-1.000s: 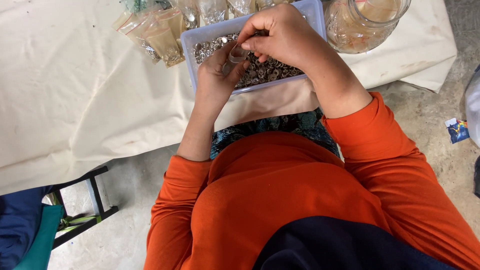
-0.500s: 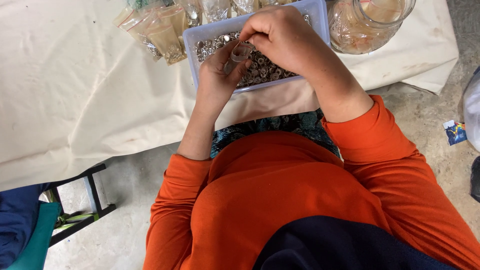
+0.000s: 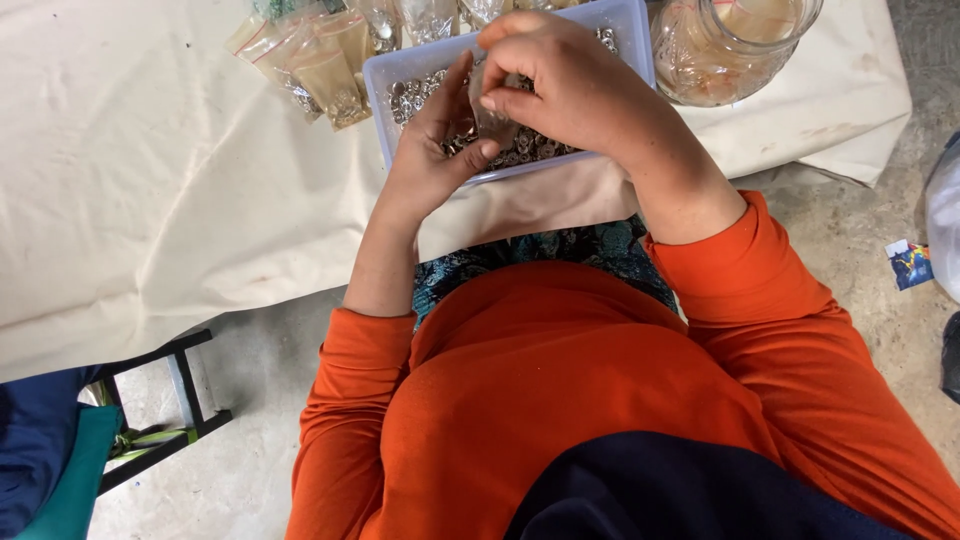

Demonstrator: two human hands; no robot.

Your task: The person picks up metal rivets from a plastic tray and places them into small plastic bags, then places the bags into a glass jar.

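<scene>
A pale blue plastic tray (image 3: 400,72) full of small metal rings sits on a cream cloth. Over it, my left hand (image 3: 432,160) and my right hand (image 3: 568,88) together hold a small clear plastic bag (image 3: 493,120). The left thumb and fingers pinch the bag from below. My right hand curls over its top and hides most of it. Both arms wear orange sleeves.
Several filled clear bags (image 3: 318,62) lie left of the tray. A large glass jar (image 3: 728,45) stands to its right. The cream cloth (image 3: 150,180) covers the table. A dark stool frame (image 3: 165,405) and blue-green fabric (image 3: 45,460) sit at lower left on a concrete floor.
Both hands have stayed over the tray, working the small bag. The view has shifted slightly, so the tray sits a little higher in the picture.
</scene>
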